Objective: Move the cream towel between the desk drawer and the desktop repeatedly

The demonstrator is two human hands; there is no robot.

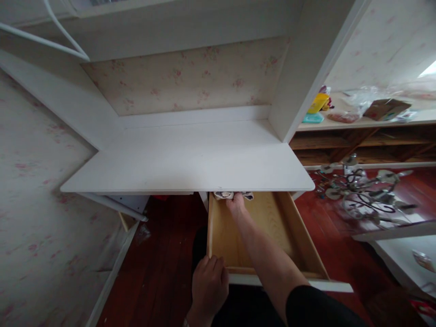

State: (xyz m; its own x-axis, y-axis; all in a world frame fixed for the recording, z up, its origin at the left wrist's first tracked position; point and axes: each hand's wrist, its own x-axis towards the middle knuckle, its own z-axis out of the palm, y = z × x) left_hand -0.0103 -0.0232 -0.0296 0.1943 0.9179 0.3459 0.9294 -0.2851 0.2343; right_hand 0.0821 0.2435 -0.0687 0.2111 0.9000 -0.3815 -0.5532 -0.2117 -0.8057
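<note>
A wooden drawer (269, 222) is pulled out from under the white desk (190, 159). My left hand (209, 284) grips the drawer's front left corner, fingers curled over the edge. Reaching inside, my right hand (235, 203) is at the back of the drawer, just below the desktop's front edge. It is closed on a crumpled patterned cloth (223, 195), which shows on both sides of the hand. The fingertips and part of the cloth are hidden.
A white cable (51, 43) hangs at the upper left. To the right, a chandelier (368, 190) lies on the red wooden floor (332, 222). Behind it, a low shelf unit (340, 141) carries a cardboard box (386, 109), plastic bags and a yellow item (318, 103).
</note>
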